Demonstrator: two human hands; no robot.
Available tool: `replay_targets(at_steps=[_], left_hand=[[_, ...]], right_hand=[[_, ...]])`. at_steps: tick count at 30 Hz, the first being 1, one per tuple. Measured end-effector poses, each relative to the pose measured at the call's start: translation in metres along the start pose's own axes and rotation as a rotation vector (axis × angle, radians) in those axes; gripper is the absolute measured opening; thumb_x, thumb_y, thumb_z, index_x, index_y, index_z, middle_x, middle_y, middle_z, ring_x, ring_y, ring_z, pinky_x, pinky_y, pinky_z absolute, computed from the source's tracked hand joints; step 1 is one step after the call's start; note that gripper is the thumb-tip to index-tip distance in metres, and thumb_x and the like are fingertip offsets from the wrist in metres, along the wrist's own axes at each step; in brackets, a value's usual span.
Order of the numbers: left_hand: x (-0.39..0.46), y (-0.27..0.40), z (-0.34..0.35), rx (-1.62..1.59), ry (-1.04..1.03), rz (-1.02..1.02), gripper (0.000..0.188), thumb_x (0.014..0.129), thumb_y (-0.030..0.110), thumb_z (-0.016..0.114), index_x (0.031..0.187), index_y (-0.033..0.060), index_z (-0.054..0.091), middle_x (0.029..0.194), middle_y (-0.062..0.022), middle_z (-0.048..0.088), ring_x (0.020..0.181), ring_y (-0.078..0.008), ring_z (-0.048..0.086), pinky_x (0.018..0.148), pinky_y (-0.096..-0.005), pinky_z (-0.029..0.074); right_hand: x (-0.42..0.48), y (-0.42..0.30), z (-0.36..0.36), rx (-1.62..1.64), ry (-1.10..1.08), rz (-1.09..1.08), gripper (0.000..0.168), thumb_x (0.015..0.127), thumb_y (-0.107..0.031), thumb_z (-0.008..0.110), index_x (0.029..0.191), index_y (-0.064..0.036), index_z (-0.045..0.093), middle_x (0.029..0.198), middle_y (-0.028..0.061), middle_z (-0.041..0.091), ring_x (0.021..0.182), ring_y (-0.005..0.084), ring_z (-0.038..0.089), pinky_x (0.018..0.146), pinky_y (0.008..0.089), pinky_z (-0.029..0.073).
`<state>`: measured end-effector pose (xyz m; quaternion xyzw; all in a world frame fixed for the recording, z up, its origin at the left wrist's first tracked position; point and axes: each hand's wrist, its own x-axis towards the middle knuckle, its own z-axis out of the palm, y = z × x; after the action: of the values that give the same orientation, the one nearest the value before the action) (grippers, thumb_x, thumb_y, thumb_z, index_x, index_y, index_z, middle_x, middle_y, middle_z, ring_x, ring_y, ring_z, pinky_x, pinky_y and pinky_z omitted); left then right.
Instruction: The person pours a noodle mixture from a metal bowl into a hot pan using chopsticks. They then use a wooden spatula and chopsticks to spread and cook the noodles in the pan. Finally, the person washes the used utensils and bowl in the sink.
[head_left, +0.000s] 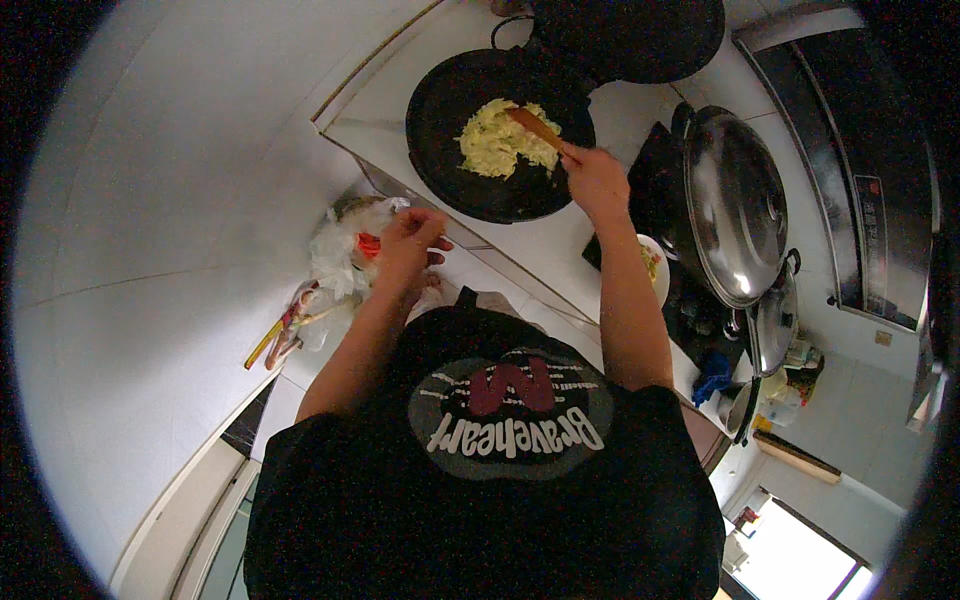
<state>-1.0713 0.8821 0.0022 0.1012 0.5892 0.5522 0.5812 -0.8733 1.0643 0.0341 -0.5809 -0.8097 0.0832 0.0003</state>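
Note:
My right hand (598, 180) grips the handle of a wooden spatula (536, 127). Its blade rests in a lumpy, pale yellow-green shredded mixture (487, 142), with more of it on both sides of the blade. The mixture lies on the round black plate of an electric griddle (480, 199), whose round black lid (630, 37) is swung back behind it. Over the counter's front edge hovers my left hand (414, 236), fingers loosely bent and apart, with nothing visible in it. Below and beside it are white plastic bags (334, 255) with something red inside.
Right of the griddle, a plate (656, 266) with food is partly hidden by my right forearm. A wok with a steel lid (735, 202) and a second lidded pan (772, 322) stand on a black hob. A blue cloth (711, 379) lies nearby. The wall (187, 187) bounds the left.

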Motion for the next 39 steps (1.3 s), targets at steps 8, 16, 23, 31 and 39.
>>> replay_targets(at_steps=[8,16,23,31,39], left_hand=[[-0.002,0.007,0.012,0.078,-0.091,-0.043,0.024,0.085,0.026,0.060,0.097,0.0054,0.055,0.080,-0.0035,0.056,0.066,-0.0129,0.058,0.051,-0.0245,0.042],[0.010,-0.035,0.083,0.140,-0.379,0.037,0.028,0.089,0.027,0.054,0.104,0.0033,0.054,0.099,-0.0082,0.059,0.084,-0.0179,0.059,0.069,-0.0301,0.047],[0.054,-0.064,0.097,-0.025,-0.289,-0.016,0.022,0.090,0.021,0.052,0.105,0.0048,0.051,0.097,-0.0094,0.059,0.084,-0.0208,0.059,0.069,-0.0325,0.049],[0.044,-0.090,0.120,0.082,-0.125,0.004,0.026,0.090,0.025,0.052,0.107,0.0053,0.049,0.091,-0.0097,0.059,0.073,-0.0209,0.060,0.054,-0.0264,0.045],[0.044,-0.103,0.127,-0.061,-0.026,0.067,0.022,0.091,0.027,0.050,0.097,0.0065,0.055,0.083,-0.0040,0.059,0.063,-0.0127,0.054,0.050,-0.0228,0.043]], right_hand=[[-0.056,0.024,0.025,0.208,0.192,0.124,0.020,0.085,-0.022,0.055,0.096,-0.008,0.063,0.086,0.0177,0.059,0.074,0.0286,0.062,0.066,0.0393,0.051],[-0.098,-0.025,0.020,1.367,0.002,0.357,0.030,0.089,-0.011,0.050,0.118,-0.005,0.055,0.084,0.0064,0.065,0.057,0.0086,0.052,0.045,0.0220,0.043],[-0.130,0.013,0.021,0.873,0.379,0.063,0.031,0.087,-0.018,0.055,0.116,-0.007,0.055,0.071,0.0064,0.061,0.059,0.0151,0.059,0.052,0.0297,0.049],[-0.349,0.252,0.062,1.156,0.292,0.847,0.019,0.085,-0.015,0.055,0.095,0.000,0.061,0.075,0.0094,0.064,0.055,0.0171,0.059,0.043,0.0294,0.047],[-0.518,0.490,0.055,0.059,0.863,1.284,0.059,0.070,-0.014,0.070,0.124,-0.018,0.046,0.101,0.0132,0.056,0.094,0.0304,0.055,0.080,0.0382,0.045]])
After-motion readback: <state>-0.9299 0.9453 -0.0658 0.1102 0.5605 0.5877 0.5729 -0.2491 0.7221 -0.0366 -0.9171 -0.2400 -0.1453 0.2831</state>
